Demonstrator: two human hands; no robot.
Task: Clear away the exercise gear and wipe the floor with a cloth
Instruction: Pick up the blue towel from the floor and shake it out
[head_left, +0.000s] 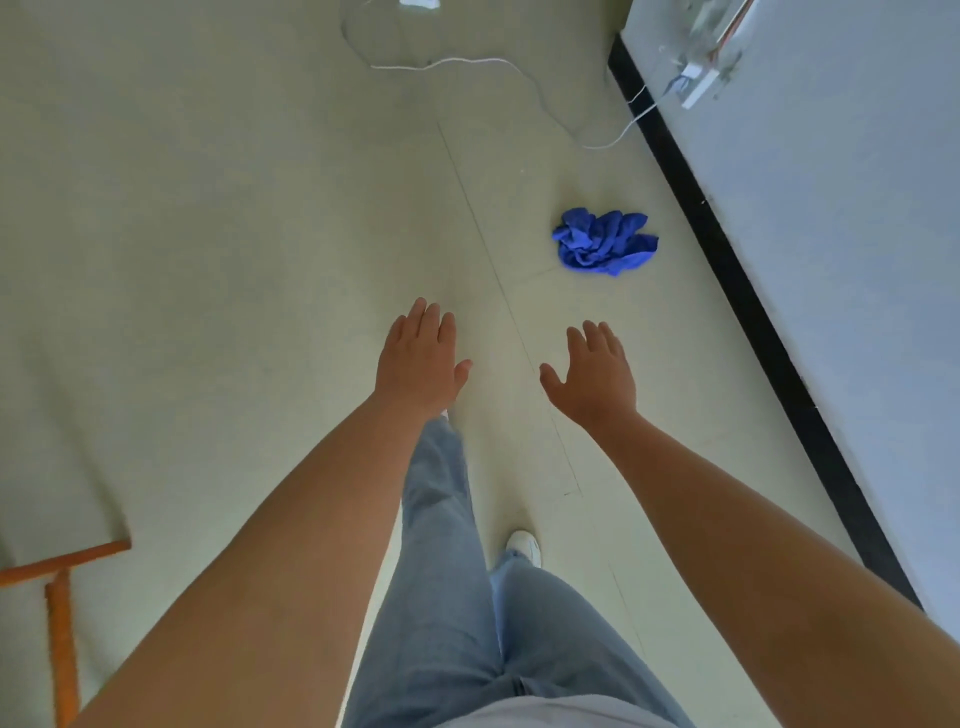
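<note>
A crumpled blue cloth (605, 241) lies on the pale floor (260, 234), near the wall on the right. Both my arms reach forward over the floor. My left hand (421, 364) is held out flat with straight fingers and holds nothing. My right hand (595, 376) is likewise spread and empty, below and slightly left of the cloth, well apart from it. No exercise gear shows in this view.
A grey wall (831, 234) with a black skirting strip (727, 260) runs along the right. A white cable (519, 67) trails over the floor at the top. An orange wooden frame (62, 597) stands at the lower left. My legs in jeans and a white shoe (524, 545) are below.
</note>
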